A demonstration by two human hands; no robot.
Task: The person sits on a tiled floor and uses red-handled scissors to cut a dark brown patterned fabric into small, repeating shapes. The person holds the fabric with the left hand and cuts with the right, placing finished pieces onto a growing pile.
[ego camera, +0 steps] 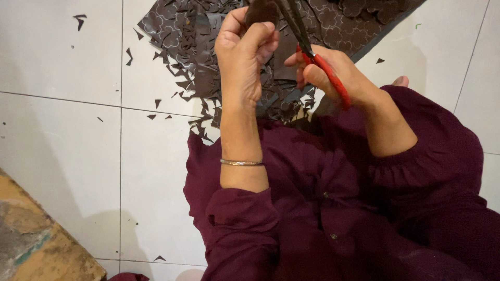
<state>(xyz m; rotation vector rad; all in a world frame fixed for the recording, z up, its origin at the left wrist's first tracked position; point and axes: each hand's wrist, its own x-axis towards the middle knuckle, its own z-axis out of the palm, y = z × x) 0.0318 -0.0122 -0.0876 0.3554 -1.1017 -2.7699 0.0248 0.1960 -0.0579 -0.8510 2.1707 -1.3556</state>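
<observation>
My left hand [244, 49] is raised and pinches a small dark brown cut-out piece [260, 10] between thumb and fingers near the top edge. My right hand [333, 70] grips red-handled scissors [328, 73], whose dark blades [294, 21] point up and left and meet the piece. Both hands hover over a dark brown sheet [177, 31] marked with pale flower outlines, lying on the white tiled floor. A thin metal bangle [241, 163] circles my left wrist. Maroon sleeves and a maroon garment [333, 208] fill the lower right.
Dark offcuts and slivers [195, 99] litter the white tiles [62, 130] around the sheet, with single scraps at the upper left [79, 20]. A worn brown wooden surface [31, 239] sits at the lower left corner. A toe [400, 81] shows beside my right wrist.
</observation>
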